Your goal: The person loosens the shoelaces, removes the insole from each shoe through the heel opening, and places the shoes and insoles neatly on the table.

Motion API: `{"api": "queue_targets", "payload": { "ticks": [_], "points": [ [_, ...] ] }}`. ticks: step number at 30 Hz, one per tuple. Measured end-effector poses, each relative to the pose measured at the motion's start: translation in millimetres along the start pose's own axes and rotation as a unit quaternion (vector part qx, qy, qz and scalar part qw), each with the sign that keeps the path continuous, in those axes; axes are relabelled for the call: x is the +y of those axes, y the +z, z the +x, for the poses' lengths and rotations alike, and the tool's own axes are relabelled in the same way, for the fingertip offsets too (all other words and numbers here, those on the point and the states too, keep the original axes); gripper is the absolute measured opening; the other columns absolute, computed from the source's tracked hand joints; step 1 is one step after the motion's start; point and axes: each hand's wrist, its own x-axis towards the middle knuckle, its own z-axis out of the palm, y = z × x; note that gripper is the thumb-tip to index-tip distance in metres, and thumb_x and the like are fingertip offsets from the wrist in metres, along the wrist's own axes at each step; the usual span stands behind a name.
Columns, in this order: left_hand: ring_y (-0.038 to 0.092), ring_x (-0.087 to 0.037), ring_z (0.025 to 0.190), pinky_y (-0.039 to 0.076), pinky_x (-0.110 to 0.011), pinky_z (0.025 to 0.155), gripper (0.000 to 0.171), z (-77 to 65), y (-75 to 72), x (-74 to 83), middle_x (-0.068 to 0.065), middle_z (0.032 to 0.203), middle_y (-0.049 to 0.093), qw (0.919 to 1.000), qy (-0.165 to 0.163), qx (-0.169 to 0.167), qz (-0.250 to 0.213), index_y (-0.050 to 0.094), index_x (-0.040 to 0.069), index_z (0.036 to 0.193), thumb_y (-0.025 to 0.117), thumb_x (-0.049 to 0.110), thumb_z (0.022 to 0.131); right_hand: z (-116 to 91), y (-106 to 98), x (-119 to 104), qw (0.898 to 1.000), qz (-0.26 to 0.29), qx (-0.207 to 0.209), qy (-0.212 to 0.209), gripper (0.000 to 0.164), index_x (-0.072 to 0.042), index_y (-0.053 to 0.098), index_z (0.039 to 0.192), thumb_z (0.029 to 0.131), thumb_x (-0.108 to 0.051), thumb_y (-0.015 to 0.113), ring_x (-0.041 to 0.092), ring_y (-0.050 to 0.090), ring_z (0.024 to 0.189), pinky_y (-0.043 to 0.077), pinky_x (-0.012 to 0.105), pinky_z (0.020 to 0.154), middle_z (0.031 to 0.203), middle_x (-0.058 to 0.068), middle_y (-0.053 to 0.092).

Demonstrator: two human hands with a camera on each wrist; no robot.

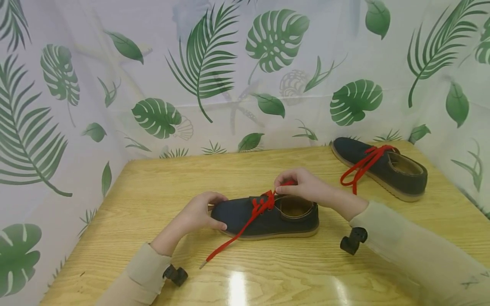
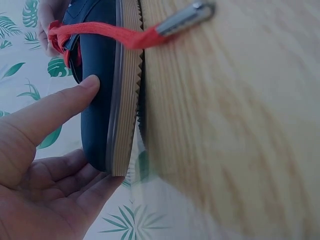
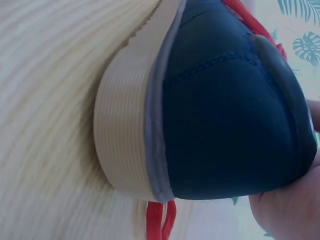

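Note:
A dark blue shoe (image 1: 233, 214) with a tan sole lies sole-down on the table, toe to the left. My left hand (image 1: 197, 212) grips its toe, thumb on the near side; in the left wrist view the thumb (image 2: 65, 107) presses the upper and the fingers curl round the toe end. Above the shoe's tongue my right hand (image 1: 302, 185) pinches a red shoelace (image 1: 263, 205) between thumb and fingertips. The lace's other end trails over the near side, its metal tip (image 2: 185, 21) by the table. The right wrist view shows the shoe's heel (image 3: 215, 130); the pinching fingertips are hidden there.
A second dark blue shoe (image 1: 407, 182) stands at the table's back right, its red laces (image 1: 369, 162) looped over its side. The wooden table (image 1: 172, 178) meets a leaf-printed cloth (image 1: 229, 106) behind it. Small black cameras (image 1: 354, 241) sit on both sleeves.

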Motion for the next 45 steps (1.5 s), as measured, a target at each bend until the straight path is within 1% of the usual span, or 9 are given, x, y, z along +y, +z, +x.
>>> {"api": "queue_targets", "payload": {
  "ticks": [5,13,18,26,32,34,36,40,45],
  "points": [
    [0.063,-0.036,0.131,0.054,-0.048,0.113,0.066,0.4,0.0,-0.2,-0.016,0.138,0.068,1.0,0.001,0.0,0.0,0.065,0.003,0.138,0.093,0.003,0.078,0.7,-3.5,3.3,0.995,0.083,0.012,0.047,0.014,0.006,0.066,0.106,0.105,-0.008,0.063,0.003,0.067,0.087,0.057,0.018,0.084,0.089,-0.008,0.068],
    [0.062,-0.036,0.132,0.054,-0.048,0.114,0.067,0.1,0.7,-0.6,-0.016,0.138,0.067,1.0,-0.001,0.0,-0.004,0.065,0.003,0.139,0.093,0.002,0.078,-1.2,-6.4,5.3,0.99,0.122,0.027,0.065,0.009,0.0,0.067,0.103,0.105,-0.005,0.061,0.004,0.069,0.089,0.058,0.019,0.083,0.09,-0.008,0.069],
    [0.062,-0.036,0.132,0.054,-0.047,0.114,0.067,0.0,1.2,-1.3,-0.016,0.138,0.067,1.0,-0.002,0.001,-0.005,0.065,0.003,0.139,0.093,0.002,0.078,-2.7,-6.3,6.0,0.985,0.154,0.036,0.074,0.01,-0.004,0.069,0.099,0.104,-0.003,0.06,0.004,0.068,0.085,0.058,0.019,0.08,0.086,-0.008,0.069],
    [0.062,-0.036,0.132,0.054,-0.047,0.114,0.067,-0.2,1.3,-3.2,-0.016,0.138,0.067,1.0,-0.001,0.003,-0.008,0.065,0.003,0.139,0.093,0.003,0.078,-3.9,-2.7,4.7,0.968,0.212,0.077,0.11,0.012,-0.008,0.07,0.101,0.107,-0.007,0.059,0.004,0.067,0.082,0.06,0.018,0.077,0.086,-0.009,0.068],
    [0.062,-0.036,0.131,0.054,-0.048,0.115,0.067,0.2,0.9,-3.8,-0.016,0.138,0.067,1.0,0.001,0.002,-0.008,0.065,0.003,0.139,0.093,0.003,0.079,-7.8,-1.8,4.5,0.96,0.238,0.097,0.115,0.018,-0.014,0.071,0.098,0.108,-0.007,0.057,0.002,0.067,0.084,0.06,0.017,0.077,0.086,-0.012,0.067],
    [0.062,-0.035,0.131,0.053,-0.048,0.115,0.067,0.5,0.5,-3.7,-0.015,0.138,0.067,1.0,0.0,0.002,-0.007,0.065,0.003,0.139,0.093,0.003,0.079,-8.1,-2.1,4.1,0.961,0.235,0.096,0.111,0.017,-0.014,0.07,0.098,0.107,-0.008,0.058,0.003,0.066,0.085,0.06,0.017,0.078,0.087,-0.011,0.067],
    [0.062,-0.035,0.131,0.053,-0.048,0.115,0.067,0.6,0.2,-3.4,-0.015,0.138,0.067,1.0,0.0,0.001,-0.006,0.065,0.004,0.139,0.093,0.003,0.079,-8.0,-3.5,4.1,0.966,0.219,0.088,0.109,0.013,-0.013,0.069,0.099,0.107,-0.01,0.059,0.005,0.065,0.086,0.059,0.018,0.079,0.089,-0.01,0.066],
    [0.062,-0.035,0.131,0.053,-0.048,0.115,0.067,0.9,0.1,-2.7,-0.015,0.138,0.067,1.0,0.003,-0.001,-0.003,0.065,0.003,0.139,0.093,0.004,0.079,-7.6,-9.9,5.1,0.979,0.168,0.061,0.1,0.007,-0.01,0.067,0.105,0.106,-0.013,0.061,0.009,0.066,0.091,0.057,0.023,0.086,0.092,-0.009,0.067],
    [0.062,-0.036,0.131,0.053,-0.049,0.115,0.067,0.9,0.8,-1.8,-0.016,0.138,0.067,1.0,0.003,-0.002,-0.001,0.064,0.003,0.139,0.094,0.004,0.078,-7.3,-18.3,5.3,0.99,0.111,0.035,0.079,0.024,0.003,0.068,0.12,0.106,-0.016,0.063,0.009,0.068,0.101,0.056,0.031,0.098,0.103,-0.009,0.072]
  ]
}}
